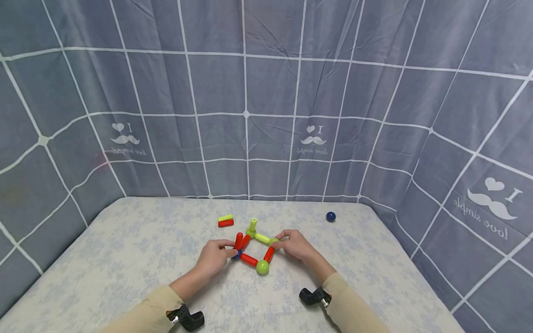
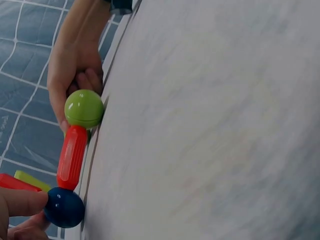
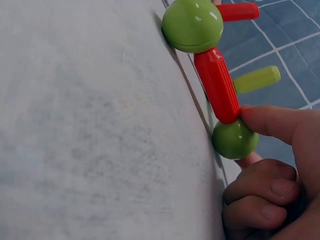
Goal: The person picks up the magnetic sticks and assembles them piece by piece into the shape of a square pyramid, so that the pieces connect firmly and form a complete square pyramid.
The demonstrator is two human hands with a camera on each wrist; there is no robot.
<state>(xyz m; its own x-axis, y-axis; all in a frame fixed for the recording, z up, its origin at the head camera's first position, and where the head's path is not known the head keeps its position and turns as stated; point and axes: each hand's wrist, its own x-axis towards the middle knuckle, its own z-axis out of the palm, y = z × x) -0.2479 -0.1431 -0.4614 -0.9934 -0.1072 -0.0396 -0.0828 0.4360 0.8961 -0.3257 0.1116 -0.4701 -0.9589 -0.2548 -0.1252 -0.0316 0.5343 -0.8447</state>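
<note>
A four-sided frame of toy rods and balls lies flat on the table, with red rods (image 1: 249, 260) on three sides and a yellow-green rod (image 1: 262, 238) on the fourth. My left hand (image 1: 213, 257) pinches the blue ball (image 2: 65, 207) at the left corner, from which a red rod (image 1: 238, 241) stands up. At the right corner, my right hand (image 1: 297, 245) holds a green ball (image 3: 235, 140) between thumb and fingers. The front green ball (image 1: 262, 267) is untouched. An upright yellow-green rod (image 1: 253, 225) rises from the back green ball (image 1: 250, 233).
Behind the frame, a loose yellow-green rod (image 1: 226, 217) and a red rod (image 1: 226, 223) lie side by side. A loose dark blue ball (image 1: 331, 216) sits near the back right edge. A grey checked curtain (image 1: 270, 138) surrounds the pale patterned table (image 1: 145, 240).
</note>
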